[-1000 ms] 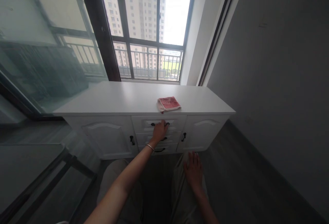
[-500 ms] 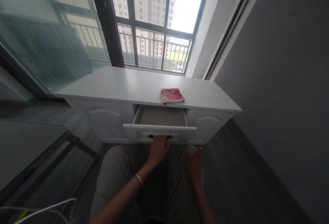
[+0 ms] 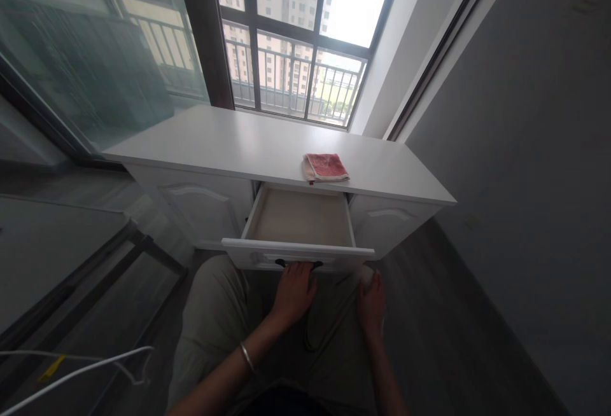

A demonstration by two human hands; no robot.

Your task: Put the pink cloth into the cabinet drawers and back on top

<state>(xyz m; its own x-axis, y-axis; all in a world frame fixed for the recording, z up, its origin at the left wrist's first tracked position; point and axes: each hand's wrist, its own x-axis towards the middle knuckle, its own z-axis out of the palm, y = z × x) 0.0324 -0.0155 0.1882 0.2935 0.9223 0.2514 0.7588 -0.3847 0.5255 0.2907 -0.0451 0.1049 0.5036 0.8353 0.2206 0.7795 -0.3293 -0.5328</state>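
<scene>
Fingers of my left hand [image 3: 293, 294] are hooked over the dark drawer handle [image 3: 316, 265], which they partly cover. The white drawer [image 3: 298, 252] stands pulled out from the middle of a low white cabinet [image 3: 229, 142], and its pale inner bottom shows no contents. My right hand [image 3: 371, 301] rests on my right knee, fingers lying along it, apart from the drawer. On the cabinet top, just above the drawer opening, lies a folded red cloth [image 3: 327, 167] with a pale edge.
Cabinet doors with raised panels flank the drawer. A dark-framed table [image 3: 138, 241] stands at left, with white cables [image 3: 100, 365] at the lower left. Beyond the cabinet is a window [image 3: 291, 53]; a grey wall [image 3: 525, 168] runs along the right.
The drawer has come further out toward me, my left hand moving with its handle. My right hand stays on the knee. The view has shifted slightly.
</scene>
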